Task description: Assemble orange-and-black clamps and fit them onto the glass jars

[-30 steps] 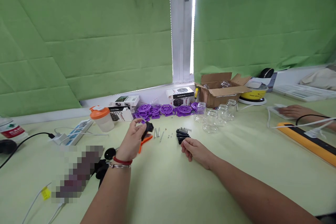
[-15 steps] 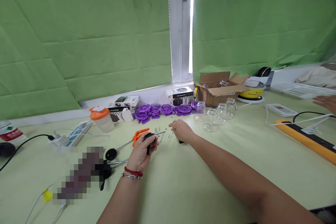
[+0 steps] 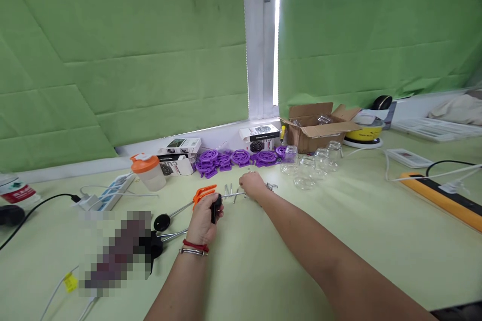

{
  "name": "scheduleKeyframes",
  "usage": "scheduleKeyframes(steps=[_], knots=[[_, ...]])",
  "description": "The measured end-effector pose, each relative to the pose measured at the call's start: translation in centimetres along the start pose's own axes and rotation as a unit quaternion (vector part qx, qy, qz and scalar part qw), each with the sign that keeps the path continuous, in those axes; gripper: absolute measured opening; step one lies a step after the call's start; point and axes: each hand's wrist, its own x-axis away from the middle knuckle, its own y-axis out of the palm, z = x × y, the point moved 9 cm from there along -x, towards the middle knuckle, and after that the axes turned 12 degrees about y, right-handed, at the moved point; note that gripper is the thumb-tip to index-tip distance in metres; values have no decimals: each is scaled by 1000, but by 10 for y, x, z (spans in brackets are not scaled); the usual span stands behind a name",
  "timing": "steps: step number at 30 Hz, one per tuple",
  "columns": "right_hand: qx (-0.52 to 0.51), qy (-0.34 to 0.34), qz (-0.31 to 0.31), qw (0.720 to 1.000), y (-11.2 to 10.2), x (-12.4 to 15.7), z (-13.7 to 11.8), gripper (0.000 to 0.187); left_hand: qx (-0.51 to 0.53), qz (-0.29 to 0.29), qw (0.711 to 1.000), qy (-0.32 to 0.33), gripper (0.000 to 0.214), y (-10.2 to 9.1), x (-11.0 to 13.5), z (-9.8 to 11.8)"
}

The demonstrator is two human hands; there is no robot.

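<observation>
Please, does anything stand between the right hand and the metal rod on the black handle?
Nothing visible does: the right hand is at the far end of the metal rod, though whether they touch is unclear.

Any hold by the right hand (image 3: 253, 184) is hidden, and the left edge crops a bottle (image 3: 19, 192).

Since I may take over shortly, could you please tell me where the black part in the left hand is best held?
I'd grip the black part from the near side, as the left hand does: it looks chunkier than the thin metal rod, which points right toward the right hand and likely offers less to hold.
</observation>
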Motion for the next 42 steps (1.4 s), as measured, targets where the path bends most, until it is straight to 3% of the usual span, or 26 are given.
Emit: scheduleKeyframes(steps=[5, 8, 12, 14, 16, 17, 19, 42], knots=[[-107, 32, 33, 993, -19, 7, 15, 17, 0, 16, 1000, -5, 21, -3, 0, 0], [-201, 71, 50, 976, -29, 25, 34, 21, -1, 23, 1000, -18, 16, -5, -1, -1], [-321, 103, 0, 942, -13, 67, 51, 23, 1, -3, 999, -46, 13, -1, 0, -8], [-515, 157, -102, 837, 14, 89, 59, 20, 1, -29, 997, -72, 10, 4, 4, -15], [-620, 191, -145, 747, 32, 105, 63, 20, -8, -56, 994, -98, 8, 9, 8, -22], [-650, 198, -148, 718, 36, 109, 66, 20, -16, -66, 992, -109, 7, 11, 11, -25], [-683, 198, -141, 689, 38, 112, 70, 20, -32, -78, 989, -123, 6, 13, 14, -31], [-680, 168, -161, 695, 46, 103, 73, 19, -30, -100, 989, -101, 4, 19, 13, -43]])
